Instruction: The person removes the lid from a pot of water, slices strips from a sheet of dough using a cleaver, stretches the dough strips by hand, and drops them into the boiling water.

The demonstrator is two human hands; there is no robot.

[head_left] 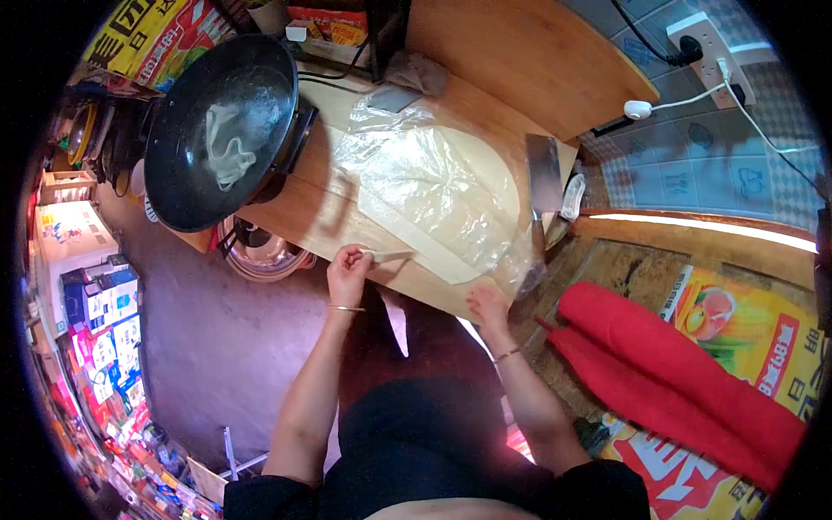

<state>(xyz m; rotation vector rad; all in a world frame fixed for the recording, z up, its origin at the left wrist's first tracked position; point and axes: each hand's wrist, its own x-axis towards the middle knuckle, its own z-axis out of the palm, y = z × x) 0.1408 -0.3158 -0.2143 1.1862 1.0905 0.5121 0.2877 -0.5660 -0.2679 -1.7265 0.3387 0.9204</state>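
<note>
My left hand [347, 270] pinches one end of a pale dough strip [387, 256], which stretches rightward over the board's front edge. By the near corner of the board, my right hand [490, 305] has its fingers curled; whatever they hold, if anything, is too blurred to make out. A wide dough sheet [407, 232] lies on the wooden board [308, 208], mostly under clear plastic wrap [425, 178]. A cleaver [544, 173] rests at the sheet's right, its handle toward me. To the left, a black wok [186, 130] holds pale strips [227, 152] in liquid.
Below the wok is a metal pot [260, 251]. A power strip [711, 56] with plugged-in cords hangs on the tiled wall. Red cloth rolls [659, 364] lie on the right over printed sheeting [737, 325]. Boxes [104, 295] and goods line the far left.
</note>
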